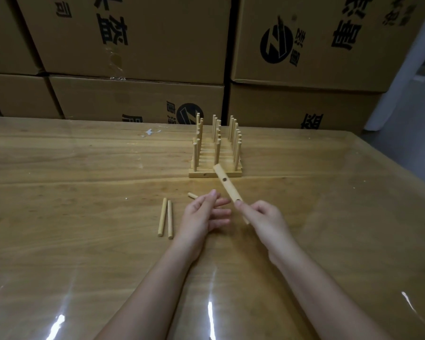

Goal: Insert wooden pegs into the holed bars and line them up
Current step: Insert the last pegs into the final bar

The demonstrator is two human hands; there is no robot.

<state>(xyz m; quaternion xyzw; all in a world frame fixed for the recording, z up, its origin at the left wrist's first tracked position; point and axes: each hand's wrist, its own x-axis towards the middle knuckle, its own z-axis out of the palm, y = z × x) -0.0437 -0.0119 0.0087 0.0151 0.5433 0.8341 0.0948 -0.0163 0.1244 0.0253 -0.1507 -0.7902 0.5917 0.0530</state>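
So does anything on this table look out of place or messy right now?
Little stands out. A small pale scrap lies on the wooden table behind the work, left of the lined-up pegged wooden bars. Two loose wooden pegs lie neatly side by side.

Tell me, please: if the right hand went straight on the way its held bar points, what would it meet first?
Probably the group of finished bars with upright pegs. The bar in the right hand already overlaps its front edge in the picture, though it may be above it.
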